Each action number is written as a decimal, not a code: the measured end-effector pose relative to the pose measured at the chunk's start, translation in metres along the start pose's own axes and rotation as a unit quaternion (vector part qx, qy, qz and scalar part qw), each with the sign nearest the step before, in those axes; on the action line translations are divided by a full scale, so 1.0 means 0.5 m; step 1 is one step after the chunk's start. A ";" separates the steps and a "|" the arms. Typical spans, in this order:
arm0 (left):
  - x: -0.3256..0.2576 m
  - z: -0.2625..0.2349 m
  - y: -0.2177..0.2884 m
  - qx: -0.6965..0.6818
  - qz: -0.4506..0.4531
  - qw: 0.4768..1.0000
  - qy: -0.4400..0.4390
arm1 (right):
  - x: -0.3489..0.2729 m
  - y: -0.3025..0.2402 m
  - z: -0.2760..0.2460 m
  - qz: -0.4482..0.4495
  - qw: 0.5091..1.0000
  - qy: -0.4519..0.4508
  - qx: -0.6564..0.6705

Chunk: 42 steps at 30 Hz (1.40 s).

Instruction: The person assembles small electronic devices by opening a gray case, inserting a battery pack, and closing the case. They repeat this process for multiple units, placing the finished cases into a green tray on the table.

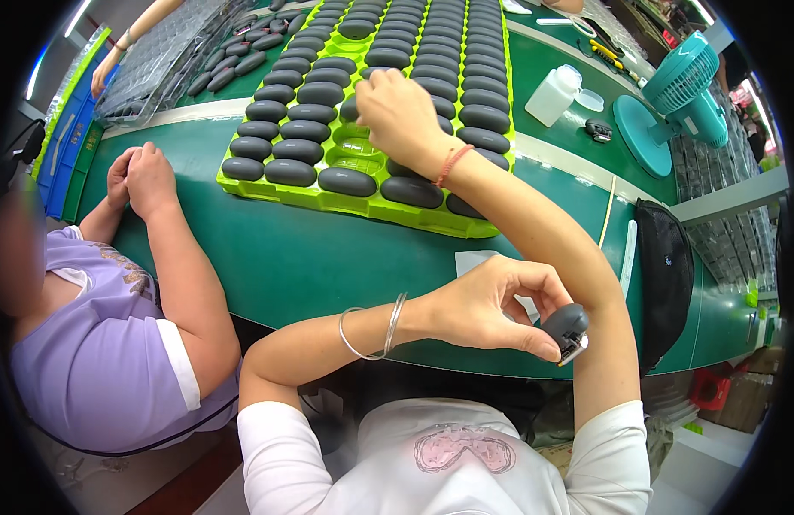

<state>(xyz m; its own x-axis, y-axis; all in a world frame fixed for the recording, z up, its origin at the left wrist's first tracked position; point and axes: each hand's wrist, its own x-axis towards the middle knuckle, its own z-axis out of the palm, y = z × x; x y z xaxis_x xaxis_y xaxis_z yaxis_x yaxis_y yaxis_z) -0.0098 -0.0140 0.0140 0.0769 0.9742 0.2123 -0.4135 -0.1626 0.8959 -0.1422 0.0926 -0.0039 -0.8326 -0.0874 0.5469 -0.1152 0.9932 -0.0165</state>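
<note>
My left hand (487,307) is close to my chest, and its fingertips pinch a dark grey oval case (566,326) with a small metal part at its lower end. My right hand (399,113) reaches forward over the lime green tray (345,202). Its fingers curl down among the rows of dark grey oval cases (319,93), so I cannot tell if it grips one. A few tray slots (355,153) just left of that wrist are bare green. A red string circles my right wrist and thin metal bangles my left.
A person in a lilac shirt (105,360) sits at my left with clasped hands (139,176) on the green table (285,257). Another person's arm (126,39) rests on clear blister trays (156,64). At the right are a white bottle (551,96), a teal fan (672,99) and a black cap (667,275).
</note>
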 end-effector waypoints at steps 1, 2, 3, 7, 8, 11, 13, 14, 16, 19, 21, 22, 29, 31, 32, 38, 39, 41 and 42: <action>0.000 -0.001 0.000 -0.001 -0.002 1.000 0.002 | -0.004 0.005 -0.009 0.018 0.999 0.035 0.021; 0.002 -0.001 0.000 -0.002 -0.004 1.000 0.002 | -0.009 0.019 -0.025 0.047 0.990 0.080 0.105; 0.004 -0.001 0.001 -0.004 -0.006 1.000 0.000 | -0.016 0.041 -0.044 0.052 0.978 0.119 0.162; -0.001 -0.006 -0.002 0.024 -0.019 0.999 0.042 | -0.102 0.082 -0.191 0.258 0.747 -0.044 0.611; -0.001 -0.005 -0.003 0.029 -0.022 0.998 0.054 | -0.134 0.090 -0.209 0.264 0.697 -0.047 0.665; 0.003 0.004 -0.007 0.029 -0.032 0.995 0.085 | -0.261 0.120 -0.276 0.308 0.544 -0.050 0.779; 0.000 0.015 -0.007 0.028 -0.045 0.992 0.113 | -0.335 0.120 -0.313 0.303 0.519 -0.039 0.798; -0.001 0.015 -0.011 0.044 -0.018 0.991 0.128 | -0.368 0.118 -0.319 0.319 0.512 -0.033 0.797; -0.002 0.008 -0.005 -0.001 -0.009 0.990 0.143 | -0.410 0.103 -0.334 0.340 0.507 -0.011 0.792; 0.003 -0.008 0.000 -0.033 0.038 0.977 0.206 | -0.463 0.099 -0.328 0.343 0.489 0.000 0.802; 0.006 -0.023 0.005 0.029 0.045 0.973 0.223 | -0.479 0.093 -0.324 0.342 0.479 -0.005 0.808; 0.007 -0.025 0.006 0.032 0.035 0.970 0.237 | -0.482 0.091 -0.319 0.339 0.475 -0.010 0.812; 0.007 -0.019 -0.015 0.050 0.040 0.959 0.276 | -0.485 0.074 -0.317 0.347 0.460 -0.024 0.817; 0.006 -0.020 -0.017 0.041 0.025 0.962 0.269 | -0.485 0.073 -0.316 0.354 0.437 -0.044 0.826; 0.005 -0.021 -0.017 0.036 0.017 0.963 0.265 | -0.484 0.072 -0.316 0.357 0.426 -0.054 0.829; 0.010 -0.016 -0.022 0.047 -0.037 0.962 0.266 | -0.485 0.059 -0.314 0.350 0.606 -0.018 0.714; 0.010 -0.015 -0.021 0.054 -0.046 0.960 0.272 | -0.486 0.059 -0.314 0.351 0.620 -0.021 0.702; 0.014 -0.015 -0.022 0.064 -0.063 0.955 0.281 | -0.488 0.061 -0.321 0.355 0.647 -0.026 0.675; 0.016 -0.016 -0.024 0.064 -0.062 0.956 0.280 | -0.488 0.061 -0.324 0.353 0.659 -0.033 0.664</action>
<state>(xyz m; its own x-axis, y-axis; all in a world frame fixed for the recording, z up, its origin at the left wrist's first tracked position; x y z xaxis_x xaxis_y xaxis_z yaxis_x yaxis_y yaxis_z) -0.0113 -0.0032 0.0017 -0.3940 0.9128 -0.1079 -0.3149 -0.0238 0.9488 0.1451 0.1568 -0.0022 -0.9488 0.3148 -0.0264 -0.0224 -0.1504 -0.9884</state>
